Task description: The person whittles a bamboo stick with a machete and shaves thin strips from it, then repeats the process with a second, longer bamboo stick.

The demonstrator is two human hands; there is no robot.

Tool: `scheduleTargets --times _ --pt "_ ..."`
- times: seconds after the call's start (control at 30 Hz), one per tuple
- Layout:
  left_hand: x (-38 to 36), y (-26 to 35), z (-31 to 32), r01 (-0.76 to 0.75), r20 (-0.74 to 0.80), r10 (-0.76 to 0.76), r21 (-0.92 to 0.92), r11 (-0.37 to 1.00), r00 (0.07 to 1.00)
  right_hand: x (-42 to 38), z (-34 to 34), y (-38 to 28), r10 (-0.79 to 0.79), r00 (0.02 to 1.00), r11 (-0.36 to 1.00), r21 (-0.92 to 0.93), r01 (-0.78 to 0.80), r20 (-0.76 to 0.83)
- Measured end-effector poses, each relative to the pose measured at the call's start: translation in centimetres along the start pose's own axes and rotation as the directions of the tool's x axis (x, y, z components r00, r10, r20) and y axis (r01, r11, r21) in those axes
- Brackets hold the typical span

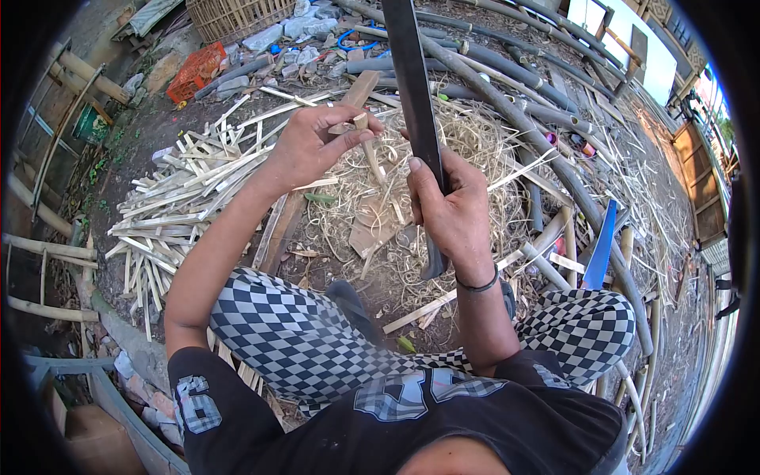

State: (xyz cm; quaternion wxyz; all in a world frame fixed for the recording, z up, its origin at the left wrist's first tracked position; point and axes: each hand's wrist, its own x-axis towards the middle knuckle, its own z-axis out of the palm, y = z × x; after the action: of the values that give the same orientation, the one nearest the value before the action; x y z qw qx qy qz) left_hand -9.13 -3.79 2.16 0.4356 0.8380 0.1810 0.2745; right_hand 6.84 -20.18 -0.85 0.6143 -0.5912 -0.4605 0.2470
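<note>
My left hand point(321, 142) pinches the upper end of a short pale piece of wood or bamboo point(370, 154), which points down toward the shavings. My right hand point(455, 206) is wrapped round the handle of a long dark blade point(416, 79). The blade stands nearly upright, its far end passing out of the top of the view. A small gap separates the blade from the pale piece. Under both hands lies a heap of curly shavings point(475, 131), with a flat brown scrap point(374, 226) in it.
Split strips point(186, 194) are piled on the left, near an orange crate point(196, 71) and a woven basket point(237, 17). Long poles point(514, 111) cross the back and right. A blue saw-like blade point(602, 245) stands by my right knee. A wooden plank point(283, 229) lies below my left hand.
</note>
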Motion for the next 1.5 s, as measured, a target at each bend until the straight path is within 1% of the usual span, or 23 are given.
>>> scheduleTargets --times 0.03,0.1,0.13,0.23,0.3,0.33,0.37,0.4,0.43,0.5,0.57,0.63,0.7,0.73,0.8,0.83,0.9,0.97,1.03,1.07,1.2,1.43,1.5 --pt "0.0 0.1 0.2 0.001 0.000 -0.001 0.002 1.000 1.000 0.0 0.0 0.0 0.000 1.000 1.000 0.012 0.000 0.003" --pt "0.1 0.2 0.4 -0.046 -0.051 0.041 -0.105 0.993 0.998 0.0 0.0 0.0 0.013 1.000 1.000 -0.019 -0.013 0.007" --pt "0.1 0.3 0.4 -0.046 -0.051 0.041 -0.105 0.993 0.998 0.0 0.0 0.1 0.025 1.000 0.998 -0.052 -0.024 0.011" --pt "0.2 0.1 0.1 -0.023 -0.072 0.017 -0.076 0.997 0.997 0.1 0.2 0.8 0.017 1.000 0.999 -0.036 -0.016 0.025" --pt "0.1 0.0 0.0 -0.077 -0.093 0.081 0.040 0.996 0.992 0.1 0.5 1.2 0.016 1.000 0.999 -0.032 -0.016 0.018" --pt "0.1 0.2 -0.1 -0.078 -0.092 0.081 0.039 0.996 0.992 0.1 0.6 1.3 0.016 1.000 1.000 -0.027 -0.016 0.012" --pt "0.0 0.3 -0.3 -0.092 -0.109 0.107 0.129 0.987 0.988 0.1 0.6 1.4 0.017 1.000 0.999 -0.028 -0.016 0.011" --pt "0.0 0.5 -0.4 -0.104 -0.123 0.133 0.218 0.970 0.983 0.1 0.6 1.4 0.038 0.999 0.997 -0.075 -0.036 0.024" --pt "-0.1 0.6 -0.5 -0.102 -0.124 0.131 0.217 0.971 0.984 0.1 0.7 1.5 0.060 0.998 0.991 -0.123 -0.055 0.037" --pt "-0.1 0.7 -0.6 -0.103 -0.148 0.156 0.312 0.944 0.977 0.2 0.9 2.0 0.057 0.997 0.992 -0.117 -0.051 0.047" --pt "-0.1 0.9 -0.5 -0.115 -0.178 0.179 0.322 0.940 0.968 0.3 1.2 2.8 0.050 0.997 0.993 -0.112 -0.044 0.059" --pt "-0.2 0.9 -0.6 -0.127 -0.207 0.203 0.332 0.935 0.957 0.4 1.4 3.3 -0.021 0.997 0.991 -0.133 0.031 0.075" --pt "-0.4 0.9 -0.8 -0.168 -0.166 0.256 0.415 0.894 0.952 0.3 1.5 3.1 -0.008 0.996 0.988 -0.151 0.021 0.085" --pt "-0.4 0.9 -0.9 -0.168 -0.167 0.257 0.416 0.894 0.952 0.3 1.6 3.0 0.006 0.996 0.986 -0.169 0.010 0.092" --pt "-0.4 0.9 -1.1 -0.255 -0.082 0.387 0.624 0.738 0.918 0.2 1.8 3.1 0.016 0.995 0.988 -0.154 0.000 0.103" --pt "-0.5 1.0 -1.1 -0.255 -0.083 0.387 0.625 0.738 0.918 0.1 1.9 3.1 0.026 0.993 0.990 -0.140 -0.010 0.114" --pt "-0.5 1.2 -1.0 -0.326 -0.031 0.447 0.640 0.696 0.894 0.0 2.2 3.0 0.009 0.994 0.990 -0.139 0.006 0.111" --pt "-0.6 1.3 -1.0 -0.314 -0.022 0.430 0.648 0.694 0.903 -0.1 2.4 2.7 -0.007 0.994 0.990 -0.136 0.022 0.108" --pt "-0.8 1.2 -1.0 -0.302 -0.015 0.412 0.655 0.693 0.911 -0.3 2.6 2.2 0.041 0.996 0.992 -0.123 -0.031 0.078" --pt "-0.8 1.1 -1.1 -0.287 -0.014 0.395 0.664 0.691 0.918 -0.3 2.6 2.3 0.041 0.996 0.992 -0.123 -0.031 0.079" --pt "-1.0 1.4 -1.3 -0.255 -0.012 0.358 0.679 0.688 0.933 -0.2 2.8 2.5 -0.002 0.998 0.995 -0.100 0.008 0.066" --pt "-1.1 2.1 -1.3 -0.281 0.026 0.362 0.685 0.672 0.932 -0.1 2.9 2.6 -0.004 0.998 0.995 -0.098 0.011 0.070" --pt "-1.1 2.2 -1.3 -0.275 0.045 0.326 0.654 0.705 0.944 -0.2 3.1 2.1 -0.028 0.997 0.993 -0.114 0.036 0.070"
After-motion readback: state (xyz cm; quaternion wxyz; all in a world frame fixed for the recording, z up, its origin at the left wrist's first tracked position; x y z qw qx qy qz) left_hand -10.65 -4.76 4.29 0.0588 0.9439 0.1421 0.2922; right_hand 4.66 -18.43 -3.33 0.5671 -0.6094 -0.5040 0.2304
